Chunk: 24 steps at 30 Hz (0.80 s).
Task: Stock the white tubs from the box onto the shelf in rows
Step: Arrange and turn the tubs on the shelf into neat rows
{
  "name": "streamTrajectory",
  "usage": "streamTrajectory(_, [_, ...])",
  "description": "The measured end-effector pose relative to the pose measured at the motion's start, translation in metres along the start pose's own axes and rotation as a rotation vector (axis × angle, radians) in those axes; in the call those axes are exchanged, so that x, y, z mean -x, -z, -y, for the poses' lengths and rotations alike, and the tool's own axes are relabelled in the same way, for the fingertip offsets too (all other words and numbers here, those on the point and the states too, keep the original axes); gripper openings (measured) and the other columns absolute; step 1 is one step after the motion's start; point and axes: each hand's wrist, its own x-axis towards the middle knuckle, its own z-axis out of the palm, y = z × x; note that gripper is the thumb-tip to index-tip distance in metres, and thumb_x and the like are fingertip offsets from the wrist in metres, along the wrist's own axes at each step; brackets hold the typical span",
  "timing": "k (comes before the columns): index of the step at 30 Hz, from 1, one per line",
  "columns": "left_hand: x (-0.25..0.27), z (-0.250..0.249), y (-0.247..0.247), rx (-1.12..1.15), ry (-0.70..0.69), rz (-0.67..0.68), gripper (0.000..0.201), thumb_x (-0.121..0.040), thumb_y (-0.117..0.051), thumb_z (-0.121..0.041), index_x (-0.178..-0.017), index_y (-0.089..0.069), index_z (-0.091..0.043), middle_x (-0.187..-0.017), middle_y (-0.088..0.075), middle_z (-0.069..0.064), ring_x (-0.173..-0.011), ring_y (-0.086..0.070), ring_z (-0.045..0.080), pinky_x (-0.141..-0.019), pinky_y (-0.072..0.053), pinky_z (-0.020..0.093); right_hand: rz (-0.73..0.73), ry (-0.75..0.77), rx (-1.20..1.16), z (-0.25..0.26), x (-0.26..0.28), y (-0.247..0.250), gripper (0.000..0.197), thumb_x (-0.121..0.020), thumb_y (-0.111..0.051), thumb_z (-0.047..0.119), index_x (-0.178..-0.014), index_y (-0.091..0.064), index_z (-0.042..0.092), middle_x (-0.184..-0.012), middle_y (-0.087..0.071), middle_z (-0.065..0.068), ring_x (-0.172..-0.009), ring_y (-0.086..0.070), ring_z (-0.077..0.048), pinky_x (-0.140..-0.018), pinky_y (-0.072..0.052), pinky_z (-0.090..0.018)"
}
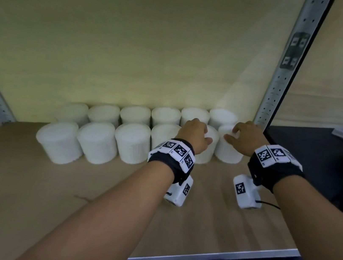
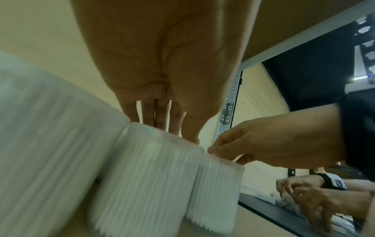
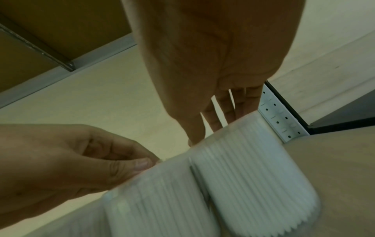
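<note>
Tubs, white, ribbed-sided: twelve are counted on the wooden shelf (image 1: 24,185), set in two rows against the back panel (image 1: 135,35). Six are seen in the back row (image 1: 136,114) and six in the front row (image 1: 95,144), sides touching. The fifth front tub (image 1: 209,148) is grasped from above by the left hand (image 1: 194,136), fingers curled over its top. The sixth front tub (image 1: 227,151), nearest the perforated metal upright (image 1: 281,79), is grasped at its top edge by the right hand (image 1: 246,138). Two marker wristbands are worn, one per wrist.
</note>
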Motion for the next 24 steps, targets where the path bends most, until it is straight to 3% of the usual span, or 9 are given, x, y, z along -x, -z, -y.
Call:
streamTrajectory(11, [0.001, 0.001, -0.001, 0.073, 0.030, -0.020, 0.041, -0.089, -0.063, -0.028, -0.124, -0.057, -0.007, -0.133, -0.051, 0.010, -0.122, -0.052, 0.025, -0.102, -0.043, 0.035, 0.054, 0.023, -0.024, -0.001, 0.004, 0.011, 0.045, -0.087, -0.056, 0.052, -0.118, -0.057, 0.020, -0.124, -0.054, -0.007, -0.113, -0.054, -0.027, -0.098, -0.046, -0.044])
streamTrajectory(16, [0.000, 0.001, -0.002, 0.086, 0.045, -0.017, 0.039, -0.089, -0.063, -0.028, -0.122, -0.057, -0.009, -0.133, -0.052, 0.010, -0.120, -0.053, 0.025, -0.101, -0.044, 0.035, 0.106, 0.081, -0.088, -0.006, 0.003, 0.019, 0.030, -0.089, -0.062, 0.025, -0.118, -0.062, 0.024, -0.136, -0.052, -0.003, -0.122, -0.051, -0.024, -0.105, -0.042, -0.038])
streamTrajectory(20, [-0.001, 0.002, -0.003, 0.101, 0.061, -0.022, 0.039, -0.088, -0.064, -0.029, -0.122, -0.057, -0.010, -0.132, -0.053, 0.009, -0.116, -0.056, 0.024, -0.097, -0.045, 0.033, 0.140, 0.118, -0.145, -0.006, 0.001, 0.022, 0.039, -0.087, -0.052, 0.003, -0.118, -0.064, 0.024, -0.139, -0.049, -0.004, -0.123, -0.050, -0.025, -0.092, -0.041, -0.026])
streamTrajectory(22, [-0.002, 0.003, -0.004, 0.106, 0.063, -0.025, 0.039, -0.087, -0.065, -0.030, -0.121, -0.057, -0.011, -0.132, -0.052, 0.009, -0.115, -0.056, 0.024, -0.096, -0.045, 0.033, 0.092, 0.081, -0.208, -0.005, 0.000, 0.021, 0.036, -0.088, -0.052, 0.006, -0.118, -0.063, 0.023, -0.139, -0.047, -0.005, -0.123, -0.050, -0.027, -0.092, -0.043, -0.029])
streamTrajectory(24, [-0.002, 0.003, -0.004, 0.115, 0.064, -0.026, 0.040, -0.087, -0.065, -0.030, -0.121, -0.057, -0.011, -0.132, -0.052, 0.009, -0.115, -0.057, 0.024, -0.097, -0.045, 0.033, -0.038, 0.033, -0.235, -0.004, -0.003, 0.018, 0.029, -0.088, -0.058, 0.021, -0.117, -0.061, 0.019, -0.135, -0.048, -0.010, -0.123, -0.048, -0.031, -0.099, -0.045, -0.037])
